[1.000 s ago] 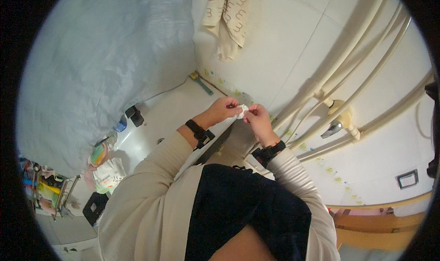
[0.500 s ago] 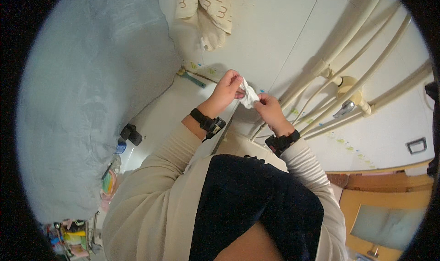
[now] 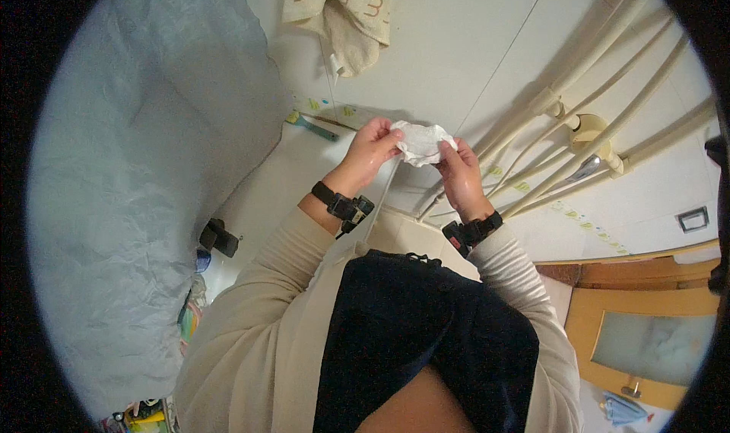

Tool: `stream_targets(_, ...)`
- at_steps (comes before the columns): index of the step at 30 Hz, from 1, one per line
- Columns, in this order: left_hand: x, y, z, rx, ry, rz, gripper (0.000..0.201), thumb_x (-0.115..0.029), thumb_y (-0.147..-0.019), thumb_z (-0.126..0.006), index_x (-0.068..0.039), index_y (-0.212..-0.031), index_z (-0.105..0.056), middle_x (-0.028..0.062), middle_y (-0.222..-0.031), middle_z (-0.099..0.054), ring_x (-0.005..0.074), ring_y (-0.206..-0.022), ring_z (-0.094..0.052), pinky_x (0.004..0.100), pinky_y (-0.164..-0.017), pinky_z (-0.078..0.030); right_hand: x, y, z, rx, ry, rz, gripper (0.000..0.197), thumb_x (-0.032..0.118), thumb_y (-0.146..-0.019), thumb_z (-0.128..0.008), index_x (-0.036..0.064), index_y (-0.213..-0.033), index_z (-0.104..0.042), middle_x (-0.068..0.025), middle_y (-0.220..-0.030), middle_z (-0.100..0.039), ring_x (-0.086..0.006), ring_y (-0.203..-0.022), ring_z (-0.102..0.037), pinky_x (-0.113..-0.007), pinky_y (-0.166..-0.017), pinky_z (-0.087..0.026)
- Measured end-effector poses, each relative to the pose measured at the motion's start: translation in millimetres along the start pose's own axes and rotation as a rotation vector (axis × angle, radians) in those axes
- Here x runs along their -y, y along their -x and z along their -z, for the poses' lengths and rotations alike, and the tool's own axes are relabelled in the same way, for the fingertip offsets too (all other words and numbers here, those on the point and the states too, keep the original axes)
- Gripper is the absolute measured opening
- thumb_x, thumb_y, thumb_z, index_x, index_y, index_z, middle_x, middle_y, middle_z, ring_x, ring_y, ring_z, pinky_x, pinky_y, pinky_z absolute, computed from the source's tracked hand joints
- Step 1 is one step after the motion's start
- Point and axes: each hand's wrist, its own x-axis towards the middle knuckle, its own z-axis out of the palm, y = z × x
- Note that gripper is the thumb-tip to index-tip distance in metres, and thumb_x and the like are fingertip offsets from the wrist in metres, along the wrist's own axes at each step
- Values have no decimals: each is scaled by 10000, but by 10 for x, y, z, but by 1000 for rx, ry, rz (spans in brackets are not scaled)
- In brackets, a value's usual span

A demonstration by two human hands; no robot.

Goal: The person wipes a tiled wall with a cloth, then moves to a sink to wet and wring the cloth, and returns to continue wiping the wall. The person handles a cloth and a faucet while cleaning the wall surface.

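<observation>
From my remote post, I see a crumpled white cloth (image 3: 423, 145) held between one and two o'clock of the view; my left hand (image 3: 369, 152) pinches its nine-o'clock end, my right hand (image 3: 462, 182) its three-o'clock end; a teal-handled brush (image 3: 318, 130) lies toward nine o'clock; light, even tension, I judge, would best flatten the creases.

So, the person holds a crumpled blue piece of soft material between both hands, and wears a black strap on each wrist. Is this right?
Not quite: the head view shows the crumpled piece is white, not blue. The left hand and the right hand do hold it between them, with a black strap on each wrist.
</observation>
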Motion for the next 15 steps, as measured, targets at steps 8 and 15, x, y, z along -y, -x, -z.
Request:
stream_targets(8,156,-42,34,-374,27,17,148,-137,-988,-491,-56,-1096,-430,75,-1032,-554,201,-915,-605,349,-752,-524,-146,-51,71,-254,-209,74,88,120,-971,-519,99,-904,-467,-9,-815,-535,-118,-696,-506,-281,-674,-467)
stream_targets(15,139,-28,109,-405,-804,-489,171,-124,-982,-483,-62,-1140,-463,52,-861,-620,123,-778,-584,305,-669,-477,-179,-26,115,-285,512,417,113,1,-929,-506,49,-1011,-567,4,-854,-556,-97,-703,-500,-242,-650,-444)
